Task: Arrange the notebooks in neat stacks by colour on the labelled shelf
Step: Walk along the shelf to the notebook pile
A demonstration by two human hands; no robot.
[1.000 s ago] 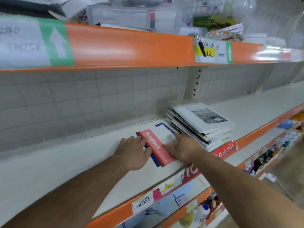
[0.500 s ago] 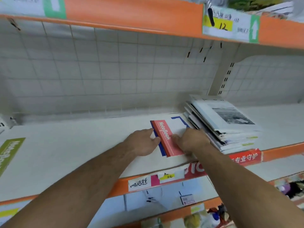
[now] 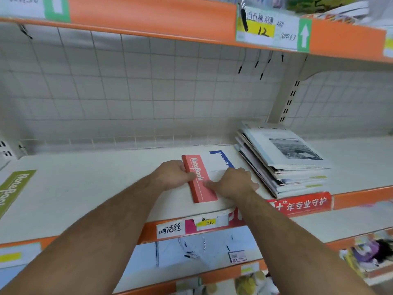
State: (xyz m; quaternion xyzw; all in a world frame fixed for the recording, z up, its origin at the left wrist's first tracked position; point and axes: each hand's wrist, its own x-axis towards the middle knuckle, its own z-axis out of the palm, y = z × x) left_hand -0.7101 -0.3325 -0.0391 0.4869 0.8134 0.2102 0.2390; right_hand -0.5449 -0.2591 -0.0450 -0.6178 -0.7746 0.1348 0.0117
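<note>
1. At the far left of the shelf (image 3: 95, 188), a green notebook (image 3: 14, 188) lies flat and is partly cut off by the frame edge. White "NoteBook" lettering is printed along its green band.

2. The left hand (image 3: 172, 174) is placed on the shelf against the left long edge of the red notebook (image 3: 200, 179). Its fingers are curled at that edge. It cannot be told whether the edge is actually pinched.

3. The red notebook lies flat near the front middle of the shelf. A red band with white "NoteBook" lettering runs along its left side, and the rest of the cover is white.

4. A blue notebook (image 3: 223, 158) lies beneath it, offset toward the back right. Only its blue border is exposed.

5. The right hand (image 3: 234, 183) is laid palm down on the white part of the red notebook's cover. The fingers are extended and spread, nothing is grasped, and the thumb reaches toward the red band.

6. Just beside the right hand, a stack of notebooks (image 3: 285, 160) with pale covers is fanned unevenly. A grey photograph is shown on the top cover.

7. A price label (image 3: 170, 229) is fixed to the orange front edge below the hands, and a red strip (image 3: 302, 204) is fixed below the stack.
</note>
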